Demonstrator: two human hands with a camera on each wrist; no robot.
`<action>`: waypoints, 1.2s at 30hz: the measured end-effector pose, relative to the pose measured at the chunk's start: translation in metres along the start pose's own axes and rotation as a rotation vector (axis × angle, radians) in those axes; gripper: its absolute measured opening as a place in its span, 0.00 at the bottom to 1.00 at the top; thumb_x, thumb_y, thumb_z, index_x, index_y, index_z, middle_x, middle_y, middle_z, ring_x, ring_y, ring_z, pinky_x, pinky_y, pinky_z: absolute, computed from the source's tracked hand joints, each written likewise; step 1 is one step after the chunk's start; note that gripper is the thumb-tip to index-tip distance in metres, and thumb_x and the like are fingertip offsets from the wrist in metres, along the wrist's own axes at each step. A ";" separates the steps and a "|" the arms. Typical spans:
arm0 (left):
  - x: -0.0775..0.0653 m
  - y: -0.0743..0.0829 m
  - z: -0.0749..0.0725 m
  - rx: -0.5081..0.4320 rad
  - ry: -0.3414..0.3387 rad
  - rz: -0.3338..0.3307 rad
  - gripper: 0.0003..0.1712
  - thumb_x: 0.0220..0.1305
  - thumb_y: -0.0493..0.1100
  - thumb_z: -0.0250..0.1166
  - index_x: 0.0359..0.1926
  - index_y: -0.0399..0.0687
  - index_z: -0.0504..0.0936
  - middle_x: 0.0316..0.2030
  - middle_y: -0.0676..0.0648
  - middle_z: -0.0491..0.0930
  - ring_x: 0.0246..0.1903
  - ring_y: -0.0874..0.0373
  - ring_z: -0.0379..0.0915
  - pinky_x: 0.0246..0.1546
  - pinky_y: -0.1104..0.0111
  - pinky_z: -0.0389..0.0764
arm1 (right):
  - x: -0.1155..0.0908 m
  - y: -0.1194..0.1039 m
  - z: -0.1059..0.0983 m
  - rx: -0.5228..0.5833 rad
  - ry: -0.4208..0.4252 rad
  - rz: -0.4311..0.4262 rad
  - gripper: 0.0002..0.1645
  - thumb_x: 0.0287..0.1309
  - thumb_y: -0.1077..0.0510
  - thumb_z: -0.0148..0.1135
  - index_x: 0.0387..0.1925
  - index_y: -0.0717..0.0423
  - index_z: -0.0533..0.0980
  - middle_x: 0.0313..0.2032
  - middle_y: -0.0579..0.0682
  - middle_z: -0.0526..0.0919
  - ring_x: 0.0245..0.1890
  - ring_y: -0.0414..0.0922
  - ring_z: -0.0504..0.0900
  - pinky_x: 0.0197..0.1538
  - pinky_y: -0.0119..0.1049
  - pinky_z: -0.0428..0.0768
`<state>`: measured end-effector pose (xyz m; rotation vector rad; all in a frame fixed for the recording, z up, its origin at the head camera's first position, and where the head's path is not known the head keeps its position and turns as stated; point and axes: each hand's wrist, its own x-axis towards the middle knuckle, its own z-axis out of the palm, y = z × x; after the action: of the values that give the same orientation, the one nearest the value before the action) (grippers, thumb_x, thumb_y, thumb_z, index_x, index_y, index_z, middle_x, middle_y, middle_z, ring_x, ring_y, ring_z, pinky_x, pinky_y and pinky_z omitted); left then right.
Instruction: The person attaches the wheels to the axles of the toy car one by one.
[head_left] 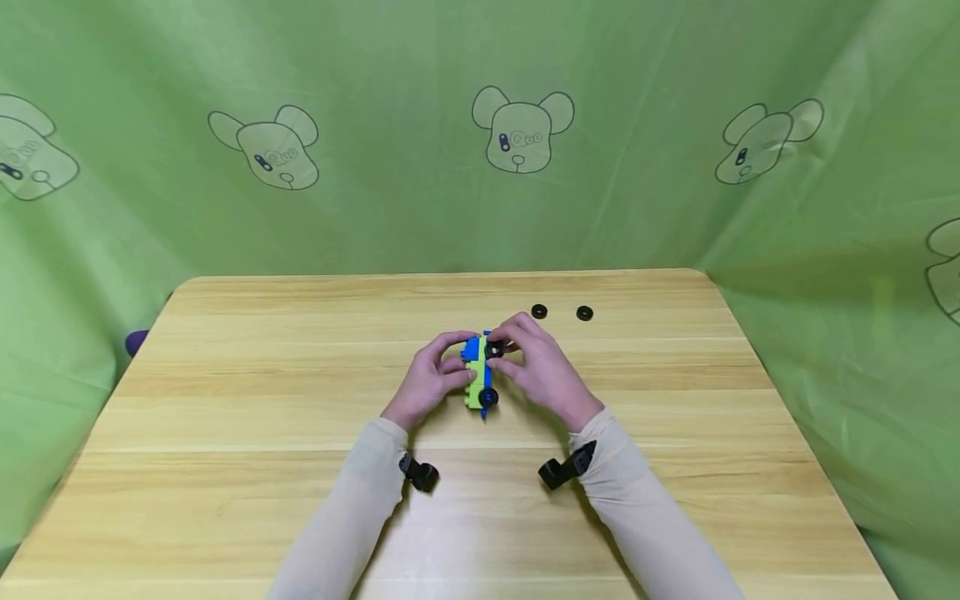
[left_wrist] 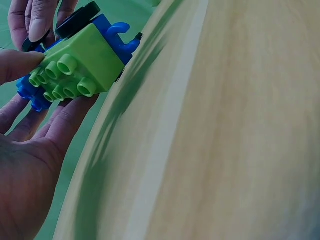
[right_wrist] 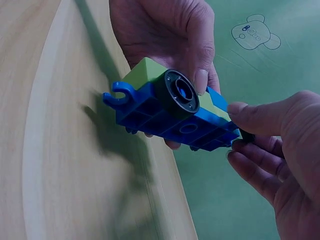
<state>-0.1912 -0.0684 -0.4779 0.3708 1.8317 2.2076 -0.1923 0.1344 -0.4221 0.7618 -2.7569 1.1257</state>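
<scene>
My left hand (head_left: 426, 385) grips a toy block car (head_left: 477, 375), thumb on its studded side and fingers beneath. Light green blocks (left_wrist: 95, 55) sit on the car's blue base (right_wrist: 155, 118), which has a hook (right_wrist: 119, 95) at one end. The base is tipped on its side, its hollow underside showing in the right wrist view. One black wheel (right_wrist: 178, 95) is on the base near the hook. With thumb and fingers, my right hand (head_left: 546, 372) pinches another black wheel (head_left: 494, 349) against the far end of the base, partly hidden by the fingers.
Two loose black wheels (head_left: 539, 312) lie on the wooden table (head_left: 300, 400), beyond my right hand. A green curtain (head_left: 390, 200) with bear outlines hangs behind and along the sides. Each wrist wears a black camera (head_left: 420, 473).
</scene>
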 end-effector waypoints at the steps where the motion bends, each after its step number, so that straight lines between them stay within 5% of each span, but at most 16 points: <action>1: 0.000 0.000 0.000 0.003 0.002 0.000 0.33 0.59 0.23 0.62 0.65 0.41 0.69 0.60 0.35 0.70 0.45 0.50 0.80 0.47 0.62 0.82 | 0.000 0.000 0.000 0.003 -0.004 0.000 0.18 0.57 0.61 0.71 0.49 0.57 0.78 0.46 0.45 0.73 0.46 0.47 0.78 0.53 0.41 0.79; 13: 0.002 0.002 0.001 0.041 -0.015 -0.027 0.35 0.60 0.24 0.63 0.67 0.44 0.69 0.54 0.34 0.76 0.46 0.49 0.80 0.46 0.63 0.82 | 0.002 0.003 0.002 -0.005 -0.018 0.019 0.20 0.58 0.60 0.70 0.51 0.55 0.76 0.47 0.45 0.72 0.48 0.47 0.77 0.54 0.44 0.78; 21: -0.001 0.002 0.002 0.056 -0.018 -0.027 0.34 0.61 0.24 0.62 0.68 0.43 0.70 0.61 0.41 0.69 0.50 0.46 0.78 0.48 0.63 0.82 | 0.001 0.002 0.003 0.003 -0.026 0.029 0.19 0.58 0.60 0.70 0.50 0.55 0.76 0.47 0.44 0.73 0.47 0.46 0.77 0.54 0.43 0.78; 27: -0.002 0.001 0.003 0.010 -0.007 -0.008 0.32 0.62 0.25 0.62 0.67 0.44 0.71 0.57 0.37 0.74 0.47 0.47 0.79 0.42 0.66 0.83 | 0.001 0.001 0.003 0.029 -0.013 0.006 0.18 0.58 0.61 0.70 0.50 0.55 0.76 0.47 0.44 0.73 0.47 0.45 0.77 0.55 0.41 0.78; 36: 0.000 0.001 0.009 -0.028 0.084 0.016 0.22 0.67 0.42 0.66 0.61 0.45 0.75 0.56 0.39 0.77 0.49 0.47 0.80 0.43 0.64 0.83 | 0.003 -0.005 0.006 0.087 -0.009 -0.013 0.19 0.56 0.65 0.70 0.49 0.58 0.76 0.47 0.46 0.72 0.46 0.43 0.77 0.51 0.35 0.80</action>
<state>-0.1885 -0.0604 -0.4758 0.2932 1.8441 2.2898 -0.1920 0.1258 -0.4227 0.7944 -2.7222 1.2494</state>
